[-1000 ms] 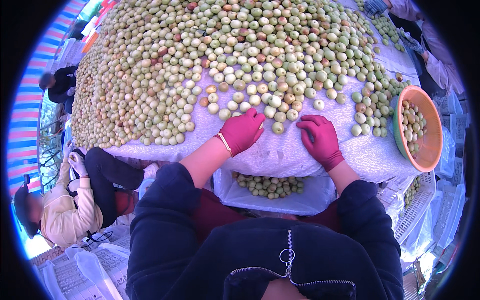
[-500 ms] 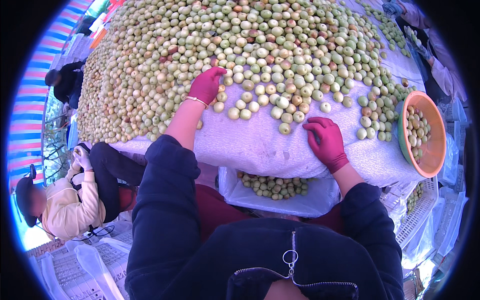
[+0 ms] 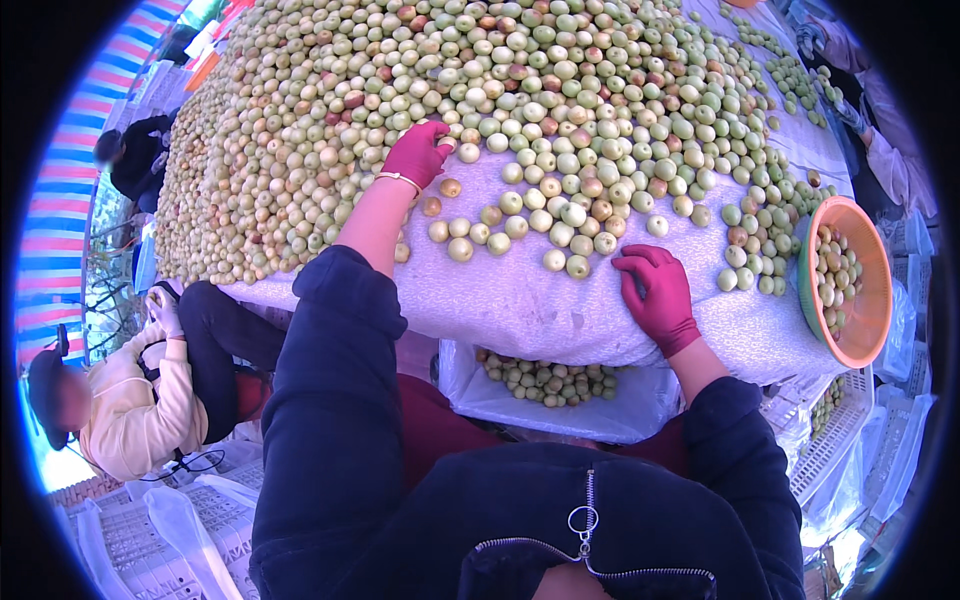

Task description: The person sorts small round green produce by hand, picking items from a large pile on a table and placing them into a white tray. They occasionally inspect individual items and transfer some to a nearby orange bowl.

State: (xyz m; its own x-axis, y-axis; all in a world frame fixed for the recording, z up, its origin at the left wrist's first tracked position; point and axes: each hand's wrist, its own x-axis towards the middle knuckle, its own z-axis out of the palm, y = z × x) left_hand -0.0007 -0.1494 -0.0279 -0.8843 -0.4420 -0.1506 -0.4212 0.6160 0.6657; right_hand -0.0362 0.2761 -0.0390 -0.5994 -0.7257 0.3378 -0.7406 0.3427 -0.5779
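A broad heap of round green jujubes [image 3: 560,75], some blushed red or brown, covers the far part of a table draped in pale padded cloth [image 3: 500,300]. My left hand [image 3: 418,156], in a dark pink glove, reaches the heap's near edge. Its fingers curl round a jujube that is mostly hidden between fingertips and thumb. Just below lie two browner jujubes [image 3: 450,187]. My right hand [image 3: 661,297], gloved alike, rests low over the cloth, fingers bent and thumb apart, with nothing in it. Nearest to it is a loose group of jujubes [image 3: 578,266].
An orange basket [image 3: 880,290] holding jujubes stands at the table's right edge. Below the front edge, a plastic-lined crate [image 3: 640,405] holds more. A co-worker [image 3: 150,400] sits at left; another person's sleeve [image 3: 890,165] shows at far right. Crates [image 3: 190,540] stand at lower left.
My left hand has shifted slightly forward along the heap's edge. More bare cloth shows beside it, and two browner jujubes lie below it. My right hand has stayed nearly in place.
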